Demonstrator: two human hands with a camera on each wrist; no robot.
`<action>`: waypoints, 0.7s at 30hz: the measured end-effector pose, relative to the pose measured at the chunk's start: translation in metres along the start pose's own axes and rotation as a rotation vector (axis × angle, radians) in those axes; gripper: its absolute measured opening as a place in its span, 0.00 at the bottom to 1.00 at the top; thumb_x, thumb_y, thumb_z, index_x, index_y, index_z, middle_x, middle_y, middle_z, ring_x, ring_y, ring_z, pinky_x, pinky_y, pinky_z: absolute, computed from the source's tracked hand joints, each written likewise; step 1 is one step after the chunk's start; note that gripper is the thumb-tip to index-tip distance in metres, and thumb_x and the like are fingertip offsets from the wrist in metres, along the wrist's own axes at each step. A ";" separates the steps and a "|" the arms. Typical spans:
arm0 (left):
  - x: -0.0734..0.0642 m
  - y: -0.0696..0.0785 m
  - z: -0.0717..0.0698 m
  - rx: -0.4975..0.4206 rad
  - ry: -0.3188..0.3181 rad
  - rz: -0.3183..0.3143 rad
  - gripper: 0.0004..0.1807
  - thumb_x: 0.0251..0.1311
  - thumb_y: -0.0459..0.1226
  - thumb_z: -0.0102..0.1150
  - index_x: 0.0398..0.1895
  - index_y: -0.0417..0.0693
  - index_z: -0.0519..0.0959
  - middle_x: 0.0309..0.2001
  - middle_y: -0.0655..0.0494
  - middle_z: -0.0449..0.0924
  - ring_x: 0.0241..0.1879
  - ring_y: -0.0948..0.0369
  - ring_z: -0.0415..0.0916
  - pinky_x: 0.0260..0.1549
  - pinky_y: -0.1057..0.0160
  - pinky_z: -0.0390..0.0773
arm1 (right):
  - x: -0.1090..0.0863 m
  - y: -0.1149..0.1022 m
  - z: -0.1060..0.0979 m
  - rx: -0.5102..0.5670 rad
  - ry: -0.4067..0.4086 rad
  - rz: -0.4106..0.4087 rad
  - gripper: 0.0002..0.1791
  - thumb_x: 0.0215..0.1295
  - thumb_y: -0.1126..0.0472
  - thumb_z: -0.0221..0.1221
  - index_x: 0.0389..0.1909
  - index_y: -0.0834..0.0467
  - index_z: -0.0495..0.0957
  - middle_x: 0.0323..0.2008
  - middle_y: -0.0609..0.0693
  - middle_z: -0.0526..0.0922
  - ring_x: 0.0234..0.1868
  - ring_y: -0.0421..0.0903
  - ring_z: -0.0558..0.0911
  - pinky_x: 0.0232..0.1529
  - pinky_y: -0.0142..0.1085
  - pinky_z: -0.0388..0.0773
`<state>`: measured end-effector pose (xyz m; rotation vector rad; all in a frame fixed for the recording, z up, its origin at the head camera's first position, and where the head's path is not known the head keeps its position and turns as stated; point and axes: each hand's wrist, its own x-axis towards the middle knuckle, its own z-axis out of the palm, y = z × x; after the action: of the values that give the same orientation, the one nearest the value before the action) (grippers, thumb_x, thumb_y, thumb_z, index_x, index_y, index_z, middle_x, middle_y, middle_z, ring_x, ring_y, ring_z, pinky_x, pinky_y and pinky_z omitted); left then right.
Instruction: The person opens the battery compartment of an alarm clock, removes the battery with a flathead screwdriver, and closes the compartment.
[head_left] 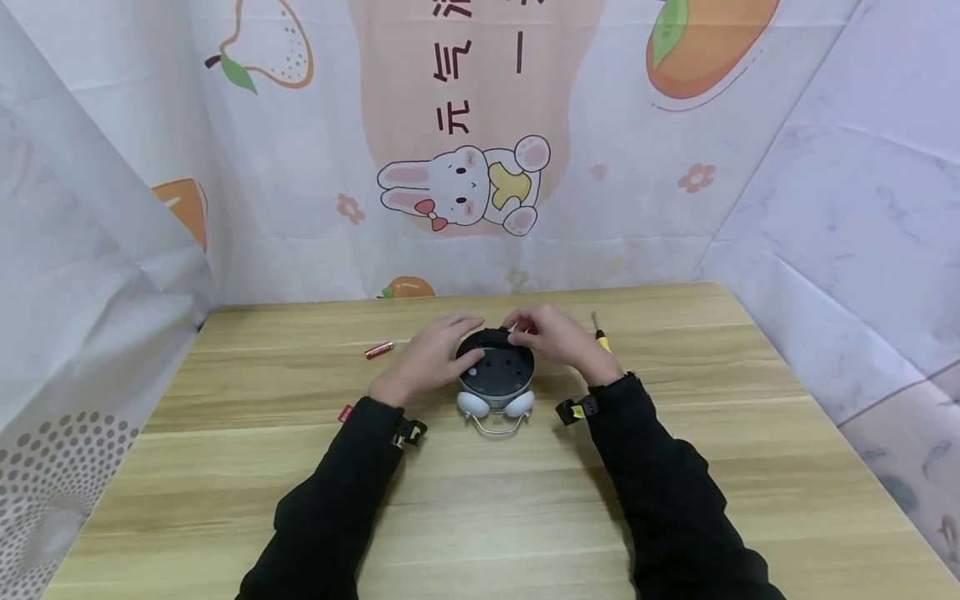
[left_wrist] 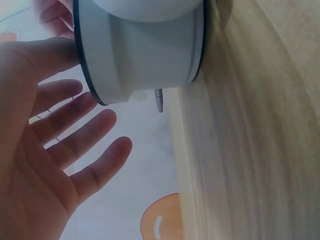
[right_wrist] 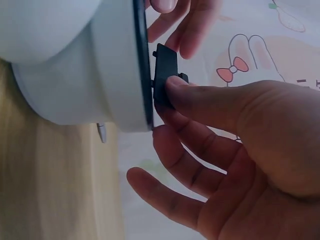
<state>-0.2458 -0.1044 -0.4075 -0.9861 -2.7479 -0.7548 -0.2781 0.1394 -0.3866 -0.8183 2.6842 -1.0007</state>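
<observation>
A white twin-bell alarm clock point(head_left: 498, 375) lies face down on the table, its black back upward and its bells towards me. My left hand point(head_left: 429, 354) is at the clock's left side; its thumb touches the back while the other fingers point(left_wrist: 102, 165) spread fairly straight beside the body. At the far right edge of the back, my right hand point(head_left: 558, 335) pinches a small black battery cover point(right_wrist: 165, 67) between thumb and index finger. The cover stands tilted close against the back; whether any part of it is seated cannot be seen.
A red battery point(head_left: 378, 350) lies left of the left hand. Another small red item point(head_left: 345, 413) is partly hidden behind the left sleeve. A yellow-and-black screwdriver point(head_left: 601, 335) lies beyond the right wrist. Printed cloth hangs along the back edge of the wooden table point(head_left: 502, 508).
</observation>
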 end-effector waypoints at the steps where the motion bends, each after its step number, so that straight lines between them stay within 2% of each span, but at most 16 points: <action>1: 0.000 0.000 0.001 0.005 0.001 0.005 0.28 0.71 0.43 0.62 0.69 0.41 0.73 0.65 0.47 0.75 0.65 0.53 0.72 0.65 0.54 0.70 | 0.000 0.000 0.000 -0.001 -0.003 -0.004 0.10 0.72 0.64 0.62 0.49 0.63 0.83 0.37 0.53 0.86 0.38 0.47 0.82 0.41 0.40 0.78; 10: 0.000 0.001 0.002 -0.007 -0.027 0.003 0.24 0.70 0.42 0.62 0.65 0.41 0.78 0.61 0.48 0.77 0.61 0.54 0.75 0.62 0.55 0.73 | 0.001 0.000 0.004 -0.013 -0.019 -0.015 0.10 0.73 0.64 0.61 0.51 0.61 0.83 0.36 0.50 0.84 0.36 0.46 0.79 0.39 0.39 0.75; 21: -0.001 -0.002 0.003 -0.013 -0.032 0.010 0.19 0.70 0.42 0.62 0.58 0.41 0.82 0.58 0.49 0.78 0.58 0.55 0.76 0.60 0.56 0.74 | 0.003 0.000 0.009 -0.024 -0.022 -0.028 0.11 0.74 0.64 0.60 0.52 0.60 0.84 0.43 0.52 0.86 0.41 0.48 0.79 0.45 0.42 0.77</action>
<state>-0.2459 -0.1051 -0.4114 -1.0224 -2.7668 -0.7632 -0.2775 0.1328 -0.3927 -0.8685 2.6789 -0.9612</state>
